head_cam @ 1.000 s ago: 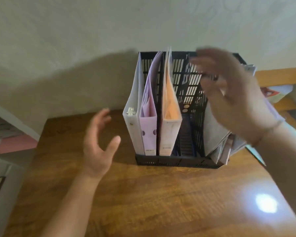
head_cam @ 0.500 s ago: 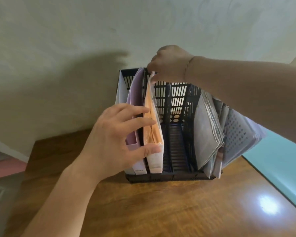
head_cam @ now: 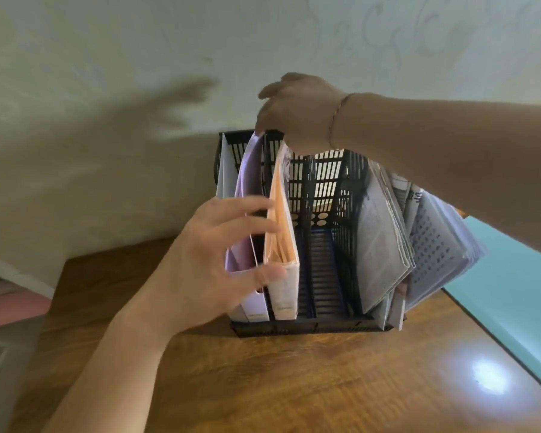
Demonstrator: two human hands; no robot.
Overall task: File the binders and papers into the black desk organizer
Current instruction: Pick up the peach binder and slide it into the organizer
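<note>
A black slotted desk organizer (head_cam: pixel 319 326) stands on the wooden table against the wall. In its left slots stand a white binder (head_cam: pixel 227 170), a lilac binder (head_cam: pixel 250 189) and an orange binder (head_cam: pixel 281 232). My left hand (head_cam: pixel 219 257) reaches across the lilac and orange binders from the front, fingers over their top edges and thumb on the orange spine. My right hand (head_cam: pixel 297 114) is at the back, pinching the top rear corners of the lilac and orange binders. Grey papers (head_cam: pixel 384 245) lean out of the right slot. The two middle slots hold nothing.
A teal sheet or folder (head_cam: pixel 519 295) lies on the table (head_cam: pixel 294 385) to the right of the organizer. A wall rises right behind the organizer. Pink and white shelf items (head_cam: pixel 10 301) sit low at the left edge.
A second ago both hands hung open in front of the organizer. They closed onto the binders, left at the front, right at the back top, and have barely shifted since.
</note>
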